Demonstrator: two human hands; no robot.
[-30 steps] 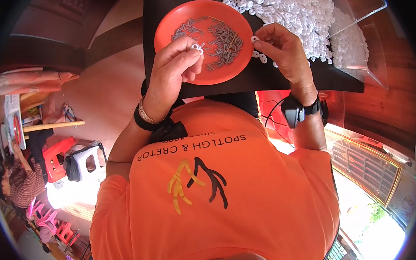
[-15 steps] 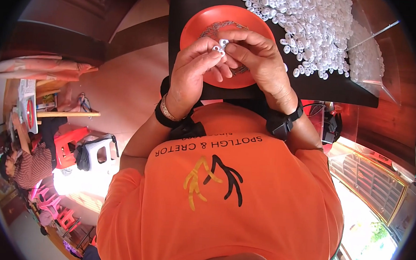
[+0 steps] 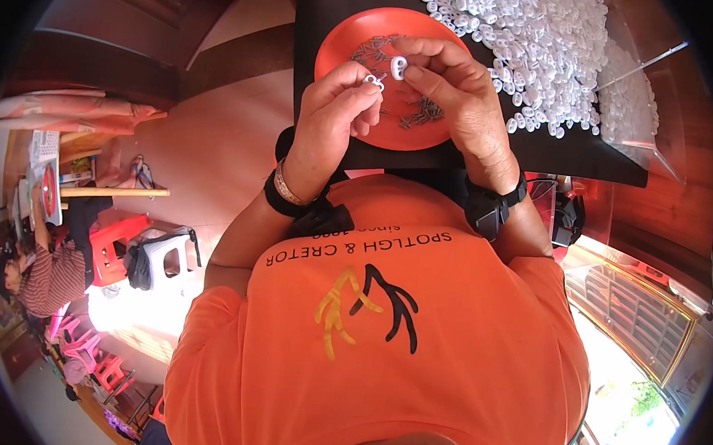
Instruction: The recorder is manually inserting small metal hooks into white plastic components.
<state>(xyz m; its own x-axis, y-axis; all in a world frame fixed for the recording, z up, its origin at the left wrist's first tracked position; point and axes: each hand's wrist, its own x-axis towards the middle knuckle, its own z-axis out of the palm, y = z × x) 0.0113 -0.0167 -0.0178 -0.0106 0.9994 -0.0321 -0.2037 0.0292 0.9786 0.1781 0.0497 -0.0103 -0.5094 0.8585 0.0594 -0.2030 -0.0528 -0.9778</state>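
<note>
While your left hand (image 3: 328, 115) and right hand (image 3: 466, 99) pinch white pieces (image 3: 398, 67) over the plate (image 3: 391, 137), they part-hide its pins (image 3: 424, 114).

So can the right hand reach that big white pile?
Probably yes: the white pile lies beside the right hand, with nothing seeming to block the way, though that hand holds a white piece.

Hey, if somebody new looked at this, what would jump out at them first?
Probably the orange shirt, filling the lower middle. Next, the red-orange plate of grey pins near the top, over which the left hand and right hand each pinch a white piece. To the plate's right, a large white heap spreads over the black table.
</note>
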